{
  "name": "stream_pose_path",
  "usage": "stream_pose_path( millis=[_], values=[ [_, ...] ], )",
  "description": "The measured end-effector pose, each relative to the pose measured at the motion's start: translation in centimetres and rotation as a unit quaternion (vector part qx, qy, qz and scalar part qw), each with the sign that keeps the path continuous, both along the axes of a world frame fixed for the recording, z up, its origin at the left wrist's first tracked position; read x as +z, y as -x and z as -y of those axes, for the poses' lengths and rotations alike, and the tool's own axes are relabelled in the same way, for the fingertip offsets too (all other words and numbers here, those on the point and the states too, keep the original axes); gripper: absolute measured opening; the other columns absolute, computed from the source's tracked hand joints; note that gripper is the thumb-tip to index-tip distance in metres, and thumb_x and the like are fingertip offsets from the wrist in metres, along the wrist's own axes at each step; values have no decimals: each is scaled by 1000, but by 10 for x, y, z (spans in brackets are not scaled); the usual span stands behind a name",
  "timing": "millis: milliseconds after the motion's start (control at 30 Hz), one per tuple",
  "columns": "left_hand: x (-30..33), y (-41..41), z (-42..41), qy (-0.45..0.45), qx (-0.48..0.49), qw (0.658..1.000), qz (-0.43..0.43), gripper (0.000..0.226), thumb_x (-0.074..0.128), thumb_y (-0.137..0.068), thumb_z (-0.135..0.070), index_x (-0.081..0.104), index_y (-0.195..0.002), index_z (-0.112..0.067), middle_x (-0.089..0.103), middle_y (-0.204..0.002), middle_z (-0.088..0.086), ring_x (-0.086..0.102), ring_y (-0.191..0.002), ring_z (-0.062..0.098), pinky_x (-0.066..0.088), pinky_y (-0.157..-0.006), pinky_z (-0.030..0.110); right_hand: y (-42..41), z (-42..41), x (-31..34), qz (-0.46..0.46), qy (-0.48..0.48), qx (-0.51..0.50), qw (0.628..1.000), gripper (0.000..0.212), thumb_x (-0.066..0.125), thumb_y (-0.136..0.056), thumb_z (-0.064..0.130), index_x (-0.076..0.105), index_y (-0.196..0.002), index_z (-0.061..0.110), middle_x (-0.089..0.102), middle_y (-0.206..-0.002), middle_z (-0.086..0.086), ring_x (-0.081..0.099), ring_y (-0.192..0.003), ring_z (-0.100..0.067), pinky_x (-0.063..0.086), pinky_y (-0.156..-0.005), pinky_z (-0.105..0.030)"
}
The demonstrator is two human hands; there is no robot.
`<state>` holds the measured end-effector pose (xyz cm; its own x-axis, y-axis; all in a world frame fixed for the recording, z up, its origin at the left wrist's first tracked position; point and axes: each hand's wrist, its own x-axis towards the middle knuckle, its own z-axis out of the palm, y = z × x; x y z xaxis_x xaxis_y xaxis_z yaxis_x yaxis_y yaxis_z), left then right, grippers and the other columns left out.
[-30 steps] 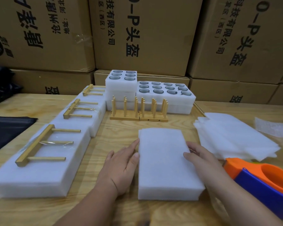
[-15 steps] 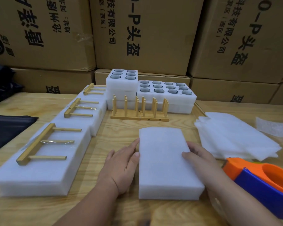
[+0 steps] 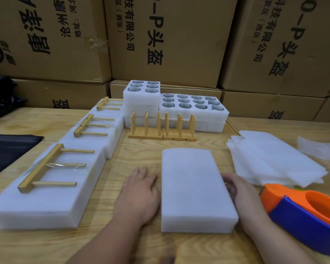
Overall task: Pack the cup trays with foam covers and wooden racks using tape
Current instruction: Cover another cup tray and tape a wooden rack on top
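Left hand [image 3: 139, 195] slid back beside foam block [image 3: 193, 187], possibly touching, wooden table [image 3: 141, 147], cardboard boxes [image 3: 168, 39]

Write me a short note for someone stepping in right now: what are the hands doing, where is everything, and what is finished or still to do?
Left hand: flat on the table, beside the covered foam tray, holding nothing.
Right hand: fingers against the tray's right side.
Tape dispenser: at the right, not in hand.
Done: three packed trays along the left, each with a wooden rack taped on top.
Left: this tray has no rack or tape yet. Standing racks wait behind it, open cup trays behind those, spare foam covers at the right.
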<state>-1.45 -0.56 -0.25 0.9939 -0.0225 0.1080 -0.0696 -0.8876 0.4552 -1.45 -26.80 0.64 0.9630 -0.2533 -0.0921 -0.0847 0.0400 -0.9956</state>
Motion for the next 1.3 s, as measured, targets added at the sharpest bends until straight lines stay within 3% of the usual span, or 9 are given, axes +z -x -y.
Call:
stream_pose_path(
  millis=[133,367,500,567,700,800,967,1100,1300],
  values=[
    [-1,-1,1,-15,1,1000,-4,53,31,-101,-33,38,-153,-35,21,-167,-4,9,-155,13,5,-126,36,5,0,-9,44,35,-41,998,40,39,-104,18,77,-90,14,79,-91,-8,75,-87,-21,51,-71,-34],
    [0,2,2,-11,10,1000,1,52,32,-99,-34,40,-151,-35,24,-166,-6,12,-154,13,6,-126,36,4,1,-11,44,20,-44,998,35,47,-104,16,77,-86,19,78,-88,-11,75,-80,-22,52,-69,-35],
    [1,1,3,-7,14,1000,6,51,33,-99,-34,41,-150,-35,25,-166,-7,13,-154,13,6,-126,35,-2,9,-4,47,-52,-71,995,20,55,-101,10,72,-89,7,77,-92,-15,75,-93,-31,57,-82,-41],
    [0,0,3,-4,17,1000,6,51,34,-100,-35,41,-150,-35,24,-166,-8,12,-154,13,5,-126,35,-5,12,6,71,-46,-82,993,21,56,-100,7,72,-86,10,78,-90,-11,74,-97,-31,61,-85,-41],
    [-2,-2,3,-3,20,1000,11,50,35,-100,-37,42,-149,-35,25,-166,-8,12,-154,13,5,-126,35,-16,5,37,121,16,-44,991,30,57,-98,7,77,-78,19,78,-88,-4,75,-93,-22,58,-80,-36],
    [-2,-2,3,-2,23,1000,17,49,36,-100,-37,42,-148,-36,25,-165,-8,12,-154,12,4,-126,34,-30,-13,64,144,89,5,986,19,62,-88,23,78,-80,29,77,-90,2,73,-88,-13,54,-75,-32],
    [-4,-2,3,-3,22,1000,22,49,35,-99,-39,40,-148,-36,24,-166,-9,11,-154,10,1,-125,32,-76,-46,85,122,245,50,961,16,63,-91,28,73,-80,23,74,-84,2,70,-85,-21,57,-74,-40],
    [-4,-2,2,-13,22,999,27,52,35,-97,-37,40,-148,-37,24,-165,-9,11,-154,11,1,-124,32,-117,-59,87,106,346,68,930,19,59,-93,25,66,-76,24,64,-72,9,57,-65,-12,39,-52,-24],
    [-5,-2,2,-16,22,999,36,52,34,-93,-35,41,-144,-37,24,-164,-10,12,-153,11,2,-124,32,-168,-71,88,100,452,64,884,16,54,-92,19,67,-83,17,64,-73,4,58,-68,-15,40,-55,-26]
  ],
)
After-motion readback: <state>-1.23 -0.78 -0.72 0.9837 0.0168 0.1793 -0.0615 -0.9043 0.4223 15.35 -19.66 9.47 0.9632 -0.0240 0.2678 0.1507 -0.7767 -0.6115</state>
